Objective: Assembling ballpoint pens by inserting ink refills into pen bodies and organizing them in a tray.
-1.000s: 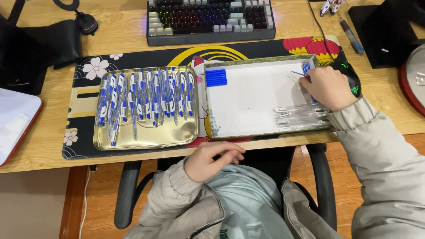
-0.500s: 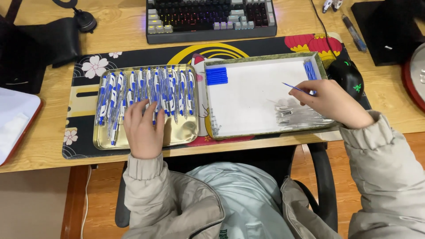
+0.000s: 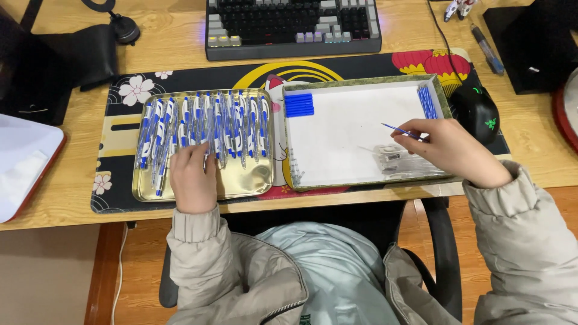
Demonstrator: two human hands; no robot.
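Seen from above, a wooden desk [image 3: 180, 36] carries two trays on a patterned mat [image 3: 361, 63]. The left hand [image 3: 192, 177], which half a second ago lay flat over the gold tray [image 3: 253, 180], is now curled at that tray's near edge, fingertips closed on one of the blue-and-white pens [image 3: 205, 123] lined up there. The right hand [image 3: 448, 147] is still held over the white tray [image 3: 343, 138] near its right edge, a thin blue refill [image 3: 398, 130] pinched between fingers. Clear pen barrels [image 3: 400, 161] lie beneath it.
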